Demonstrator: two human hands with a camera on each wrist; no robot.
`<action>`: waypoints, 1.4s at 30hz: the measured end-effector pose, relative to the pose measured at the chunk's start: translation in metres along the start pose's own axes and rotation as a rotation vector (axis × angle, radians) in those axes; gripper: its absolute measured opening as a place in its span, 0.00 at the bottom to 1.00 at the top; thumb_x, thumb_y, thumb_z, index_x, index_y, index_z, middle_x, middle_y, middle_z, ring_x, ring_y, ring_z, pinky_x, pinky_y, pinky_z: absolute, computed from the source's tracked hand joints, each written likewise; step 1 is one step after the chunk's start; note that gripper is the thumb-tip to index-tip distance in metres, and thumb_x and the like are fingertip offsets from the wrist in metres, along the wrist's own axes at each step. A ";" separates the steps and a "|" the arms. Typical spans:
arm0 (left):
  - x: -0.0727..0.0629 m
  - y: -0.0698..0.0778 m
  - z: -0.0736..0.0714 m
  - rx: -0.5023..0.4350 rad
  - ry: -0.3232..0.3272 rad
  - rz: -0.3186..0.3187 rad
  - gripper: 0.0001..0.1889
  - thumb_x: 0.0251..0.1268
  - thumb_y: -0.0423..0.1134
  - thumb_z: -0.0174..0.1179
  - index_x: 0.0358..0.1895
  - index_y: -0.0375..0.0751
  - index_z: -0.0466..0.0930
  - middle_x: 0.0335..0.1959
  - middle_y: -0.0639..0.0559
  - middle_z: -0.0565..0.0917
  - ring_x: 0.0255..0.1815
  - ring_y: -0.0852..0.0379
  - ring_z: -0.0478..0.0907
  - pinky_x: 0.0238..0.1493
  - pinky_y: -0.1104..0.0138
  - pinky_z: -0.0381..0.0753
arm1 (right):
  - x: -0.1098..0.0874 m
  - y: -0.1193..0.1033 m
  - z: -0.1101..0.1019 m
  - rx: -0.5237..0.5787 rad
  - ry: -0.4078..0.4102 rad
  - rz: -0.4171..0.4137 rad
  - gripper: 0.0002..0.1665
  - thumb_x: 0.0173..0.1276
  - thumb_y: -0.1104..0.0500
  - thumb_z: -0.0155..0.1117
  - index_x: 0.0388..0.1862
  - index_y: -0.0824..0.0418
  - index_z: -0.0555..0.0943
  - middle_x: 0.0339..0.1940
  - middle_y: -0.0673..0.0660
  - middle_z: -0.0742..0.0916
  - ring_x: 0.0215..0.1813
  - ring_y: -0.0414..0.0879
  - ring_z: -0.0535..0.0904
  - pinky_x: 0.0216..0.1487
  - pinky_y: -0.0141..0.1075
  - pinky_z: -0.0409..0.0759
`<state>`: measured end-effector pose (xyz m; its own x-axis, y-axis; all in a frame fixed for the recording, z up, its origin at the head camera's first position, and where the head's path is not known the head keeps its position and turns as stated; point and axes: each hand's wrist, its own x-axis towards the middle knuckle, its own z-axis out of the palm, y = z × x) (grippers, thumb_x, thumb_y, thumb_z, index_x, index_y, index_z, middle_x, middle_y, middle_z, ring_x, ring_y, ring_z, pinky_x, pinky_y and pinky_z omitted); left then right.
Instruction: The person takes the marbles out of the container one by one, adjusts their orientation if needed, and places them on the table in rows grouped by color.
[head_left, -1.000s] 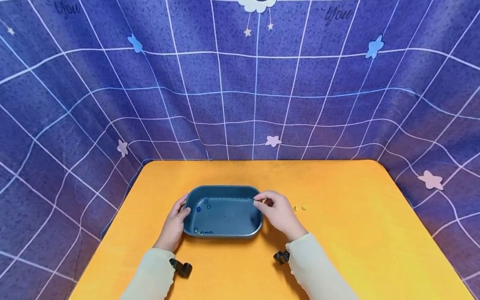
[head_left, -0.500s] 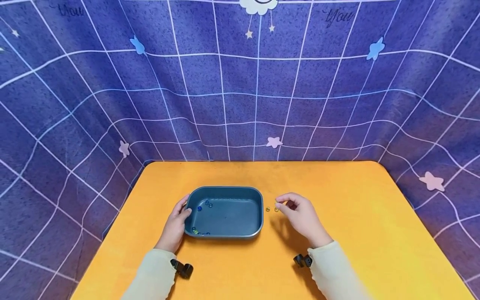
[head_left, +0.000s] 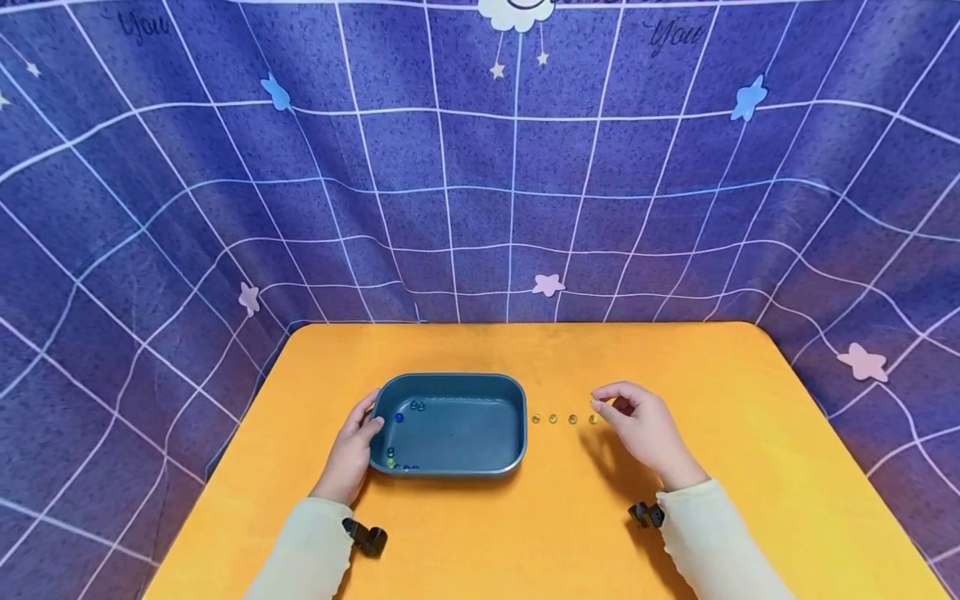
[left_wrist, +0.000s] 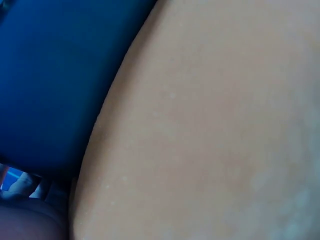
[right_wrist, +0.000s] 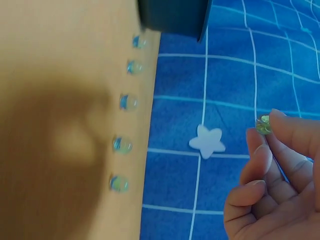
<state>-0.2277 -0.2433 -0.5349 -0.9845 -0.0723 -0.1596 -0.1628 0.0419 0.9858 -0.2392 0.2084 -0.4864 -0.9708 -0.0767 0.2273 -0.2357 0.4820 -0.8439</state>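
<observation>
My left hand [head_left: 348, 450] grips the left end of a dark blue-grey plastic tray [head_left: 450, 475], thumb over the rim and fingers along the outside. In the left wrist view the tray's wall [left_wrist: 55, 85] fills the upper left beside the table. Several blue and greenish glass marbles [head_left: 399, 417] lie inside, towards the left end. Right of the tray, a row of clear yellowish marbles [head_left: 553, 418] runs across the table. Above the row's right part, my right hand [head_left: 645, 429] pinches a greenish marble [right_wrist: 263, 124] between thumb and index finger, raised off the table.
The yellow-orange table [head_left: 465, 542] reaches back to a purple-blue grid curtain [head_left: 480, 208] with star patterns, which also hangs along both sides. A dark wrist camera [head_left: 365, 537] sits at the left cuff, another [head_left: 647, 514] at the right cuff.
My right hand has moved right, from the tray's right rim to above the row, uncovering marbles beside the tray. The left hand stays on the tray; a few marbles inside have shifted slightly.
</observation>
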 end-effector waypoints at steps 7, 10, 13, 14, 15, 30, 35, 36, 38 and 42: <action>-0.001 -0.002 0.000 0.004 0.003 0.000 0.28 0.85 0.39 0.43 0.83 0.55 0.54 0.84 0.51 0.51 0.84 0.51 0.42 0.81 0.50 0.43 | -0.004 0.017 -0.019 -0.051 0.011 0.009 0.09 0.73 0.58 0.70 0.48 0.59 0.87 0.35 0.56 0.87 0.34 0.45 0.78 0.32 0.32 0.78; 0.000 -0.003 0.000 0.007 0.001 0.005 0.29 0.85 0.38 0.43 0.84 0.54 0.53 0.84 0.50 0.51 0.84 0.49 0.42 0.80 0.49 0.43 | -0.006 0.025 -0.026 -0.089 0.015 0.009 0.09 0.73 0.57 0.70 0.48 0.58 0.87 0.36 0.54 0.87 0.34 0.46 0.78 0.33 0.32 0.78; 0.000 -0.003 -0.001 0.011 0.004 -0.003 0.28 0.85 0.39 0.43 0.83 0.55 0.54 0.84 0.51 0.51 0.84 0.50 0.42 0.80 0.49 0.44 | -0.010 0.031 -0.032 -0.092 0.001 0.036 0.11 0.74 0.56 0.69 0.49 0.60 0.87 0.37 0.54 0.87 0.35 0.47 0.79 0.36 0.33 0.78; 0.000 -0.003 -0.001 0.013 0.003 -0.005 0.28 0.85 0.39 0.43 0.83 0.55 0.54 0.84 0.51 0.51 0.84 0.50 0.42 0.80 0.49 0.43 | -0.011 0.033 -0.033 -0.091 -0.004 0.047 0.12 0.74 0.55 0.69 0.49 0.61 0.87 0.37 0.54 0.88 0.36 0.47 0.79 0.36 0.33 0.78; 0.001 -0.002 -0.001 0.014 0.002 -0.008 0.28 0.85 0.39 0.43 0.83 0.56 0.54 0.84 0.52 0.51 0.84 0.51 0.42 0.80 0.50 0.44 | -0.013 0.035 -0.035 -0.088 -0.010 0.060 0.13 0.74 0.55 0.69 0.50 0.62 0.87 0.37 0.55 0.88 0.36 0.47 0.79 0.37 0.33 0.78; 0.001 -0.001 -0.001 0.031 0.006 -0.024 0.28 0.86 0.41 0.43 0.83 0.58 0.53 0.84 0.53 0.51 0.84 0.50 0.42 0.80 0.49 0.43 | -0.013 0.054 -0.038 -0.113 -0.040 0.093 0.13 0.75 0.57 0.67 0.52 0.63 0.87 0.36 0.59 0.87 0.33 0.47 0.78 0.33 0.34 0.76; 0.002 -0.003 -0.002 0.022 0.006 -0.020 0.28 0.86 0.41 0.43 0.83 0.58 0.54 0.84 0.53 0.52 0.84 0.50 0.43 0.80 0.49 0.43 | -0.007 0.059 -0.036 -0.147 -0.046 0.085 0.12 0.75 0.57 0.67 0.51 0.62 0.87 0.35 0.57 0.87 0.34 0.48 0.77 0.32 0.35 0.75; 0.003 -0.003 -0.002 0.019 0.005 -0.018 0.28 0.86 0.41 0.43 0.83 0.57 0.54 0.84 0.53 0.52 0.84 0.50 0.43 0.80 0.49 0.44 | -0.006 0.059 -0.036 -0.154 -0.050 0.085 0.12 0.75 0.57 0.67 0.51 0.62 0.87 0.35 0.57 0.87 0.34 0.48 0.77 0.33 0.35 0.75; 0.003 -0.004 -0.002 0.014 0.003 -0.014 0.28 0.85 0.40 0.43 0.83 0.56 0.55 0.84 0.52 0.53 0.84 0.51 0.44 0.80 0.49 0.44 | -0.004 0.061 -0.035 -0.164 -0.056 0.086 0.11 0.75 0.58 0.67 0.50 0.62 0.87 0.36 0.57 0.87 0.34 0.49 0.77 0.32 0.35 0.75; 0.004 -0.004 -0.001 0.006 0.002 -0.008 0.28 0.85 0.39 0.43 0.83 0.55 0.55 0.83 0.53 0.54 0.83 0.52 0.45 0.81 0.51 0.45 | -0.001 0.064 -0.034 -0.184 -0.066 0.087 0.09 0.74 0.60 0.68 0.49 0.62 0.87 0.35 0.56 0.87 0.32 0.48 0.76 0.31 0.36 0.74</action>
<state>-0.2305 -0.2447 -0.5397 -0.9831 -0.0747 -0.1673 -0.1710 0.0471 0.9841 -0.2520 0.2689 -0.5242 -0.9894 -0.0816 0.1204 -0.1446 0.6399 -0.7547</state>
